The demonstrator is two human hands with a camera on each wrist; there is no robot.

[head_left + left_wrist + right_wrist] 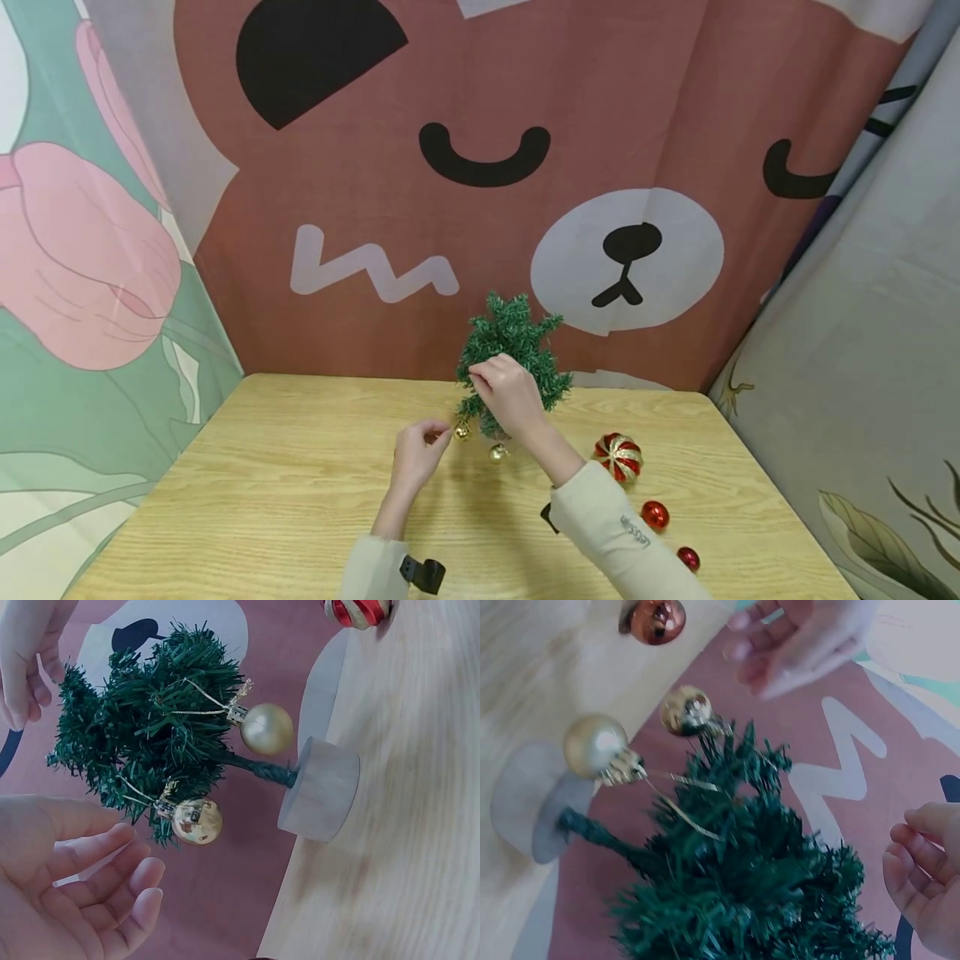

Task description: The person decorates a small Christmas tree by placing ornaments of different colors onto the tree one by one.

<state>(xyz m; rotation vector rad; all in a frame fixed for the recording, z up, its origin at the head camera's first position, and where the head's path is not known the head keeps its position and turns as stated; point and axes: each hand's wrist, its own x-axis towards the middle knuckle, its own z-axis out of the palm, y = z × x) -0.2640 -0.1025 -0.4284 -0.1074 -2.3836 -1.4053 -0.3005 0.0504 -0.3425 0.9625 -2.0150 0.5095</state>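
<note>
A small green Christmas tree (517,333) stands on a round pale base (322,787). From its lower branches hang a shiny gold bauble (197,821) and a matte gold bauble (267,729), each on a thin gold string. My left hand (422,454) is beside the shiny bauble, fingers loosely bent, thumb and index finger close to the branch tip. Nothing sits in its palm in the left wrist view. Higher up, my right hand (510,392) is in front of the tree, overlapping it in the head view. Its fingers (919,859) are loosely curled with nothing between them.
On the wooden table (300,483), to the right of the tree, lie a large red-and-gold striped bauble (618,457) and two smaller red baubles, one shiny (655,515) and one darker (688,558). A bear-print curtain (375,333) hangs behind the table.
</note>
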